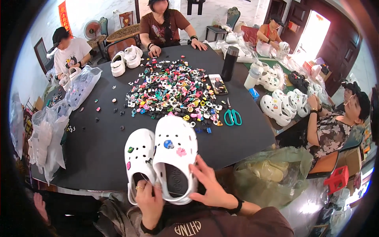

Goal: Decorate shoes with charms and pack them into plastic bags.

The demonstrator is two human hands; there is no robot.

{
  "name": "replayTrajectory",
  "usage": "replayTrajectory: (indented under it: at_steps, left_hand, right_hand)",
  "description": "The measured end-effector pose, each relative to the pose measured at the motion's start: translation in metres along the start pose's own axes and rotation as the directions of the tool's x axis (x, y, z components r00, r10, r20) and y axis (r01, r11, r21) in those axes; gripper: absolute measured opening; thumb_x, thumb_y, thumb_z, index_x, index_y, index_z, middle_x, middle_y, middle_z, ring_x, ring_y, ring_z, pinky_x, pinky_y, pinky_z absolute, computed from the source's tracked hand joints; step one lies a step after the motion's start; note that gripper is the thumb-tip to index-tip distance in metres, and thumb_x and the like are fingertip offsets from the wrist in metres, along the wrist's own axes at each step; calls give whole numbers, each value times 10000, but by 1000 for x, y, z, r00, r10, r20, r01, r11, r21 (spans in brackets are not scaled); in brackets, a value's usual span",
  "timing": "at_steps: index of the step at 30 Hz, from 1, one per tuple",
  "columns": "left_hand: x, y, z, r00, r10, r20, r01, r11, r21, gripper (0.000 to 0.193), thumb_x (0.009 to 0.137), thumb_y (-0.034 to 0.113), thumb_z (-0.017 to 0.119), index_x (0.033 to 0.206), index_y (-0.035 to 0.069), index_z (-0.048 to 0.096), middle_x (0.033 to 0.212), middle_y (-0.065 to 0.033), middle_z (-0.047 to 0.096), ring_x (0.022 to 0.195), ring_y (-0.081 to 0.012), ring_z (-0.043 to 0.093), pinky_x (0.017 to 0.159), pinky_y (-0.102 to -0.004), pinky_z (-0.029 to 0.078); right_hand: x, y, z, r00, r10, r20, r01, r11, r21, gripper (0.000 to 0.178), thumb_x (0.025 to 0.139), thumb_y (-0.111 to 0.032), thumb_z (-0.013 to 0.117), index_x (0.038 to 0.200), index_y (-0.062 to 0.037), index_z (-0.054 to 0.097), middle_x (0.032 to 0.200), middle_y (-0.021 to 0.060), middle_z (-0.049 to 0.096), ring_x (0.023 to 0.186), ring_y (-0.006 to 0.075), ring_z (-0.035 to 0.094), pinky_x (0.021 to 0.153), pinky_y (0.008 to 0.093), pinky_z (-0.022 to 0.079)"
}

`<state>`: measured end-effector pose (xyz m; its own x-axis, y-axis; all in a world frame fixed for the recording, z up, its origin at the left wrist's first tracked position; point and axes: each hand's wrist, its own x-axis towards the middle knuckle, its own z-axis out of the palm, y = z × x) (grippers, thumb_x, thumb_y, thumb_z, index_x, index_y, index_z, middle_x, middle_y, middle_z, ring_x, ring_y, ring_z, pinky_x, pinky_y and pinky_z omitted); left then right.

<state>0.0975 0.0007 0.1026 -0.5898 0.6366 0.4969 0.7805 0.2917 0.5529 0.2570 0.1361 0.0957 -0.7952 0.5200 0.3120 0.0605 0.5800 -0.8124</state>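
Two white foam clogs point(176, 130) are held side by side over the near table edge, toes pointing away from me. My left hand point(149, 199) has its fingers in the heel opening of the left clog point(139, 144), gripping around its inner side, where a thin clear strand shows. My right hand point(209, 183) grasps the outer side of the right clog, thumb near its heel. A blue round charm point(168, 144) and a pink flower charm point(181, 152) sit on the right clog. On the left one are a green planet charm point(130, 149) and a pink charm point(128, 166).
A heap of small colourful shoe charms point(169, 87) covers the middle of the black table point(98, 158). Teal-handled scissors point(233, 117), a phone point(218, 84) and a black bottle point(230, 64) stand or lie right of it. Bagged clogs point(272, 173) are at right; several people sit around.
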Motion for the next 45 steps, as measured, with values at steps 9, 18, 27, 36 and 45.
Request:
replayTrajectory:
  at_steps: [9, 18, 27, 36, 45]
  left_hand:
    - [5, 37, 45, 922, 142, 359, -114, 989, -98, 393, 814, 259, 639, 1027, -60, 555, 979, -195, 520, 828, -355, 553, 684, -397, 466]
    - [-8, 5, 25, 971, 112, -212, -136, 985, -102, 322, 787, 15, 592, 1106, -31, 582, 1034, -161, 540, 955, -302, 519, 839, -378, 416]
    - [-39, -43, 62, 905, -304, 298, 415, 786, -458, 434, 962, 212, 363, 1307, -45, 420, 1319, -214, 434, 1266, -332, 358, 1031, -371, 280]
    - [-2, 17, 50, 950, 254, 179, -181, 920, -347, 644, 777, 265, 594, 1304, -59, 418, 1378, -258, 327, 1288, -400, 322, 1003, -444, 271]
    - [-27, 20, 44, 885, 434, 172, -376, 881, -288, 732, 776, 465, 587, 1284, -43, 444, 1377, -304, 296, 1285, -446, 299, 969, -476, 274]
  right_hand:
    - [-16, 50, -20, 915, 156, -373, -222, 965, -141, 671, 802, -92, 558, 1383, 38, 248, 1418, 253, 254, 1251, 400, 318, 1039, 423, 264]
    - [6, 7, -29, 931, -83, -355, -121, 848, -516, 492, 820, -187, 635, 1245, -4, 468, 1161, 187, 495, 1047, 284, 491, 899, 380, 381]
    - [10, 4, 9, 986, -21, -163, -103, 692, -715, 890, 723, -579, 633, 1215, 136, 438, 620, 61, 547, 469, 185, 518, 457, 296, 377]
    - [-29, 22, 18, 853, 367, -371, -466, 855, -226, 888, 670, -539, 722, 1200, 83, 375, 624, 84, 610, 501, 254, 616, 439, 350, 469]
    - [-58, 54, 35, 838, 230, -495, -338, 931, -139, 795, 723, -393, 722, 1284, 32, 352, 664, 134, 609, 554, 316, 615, 497, 386, 477]
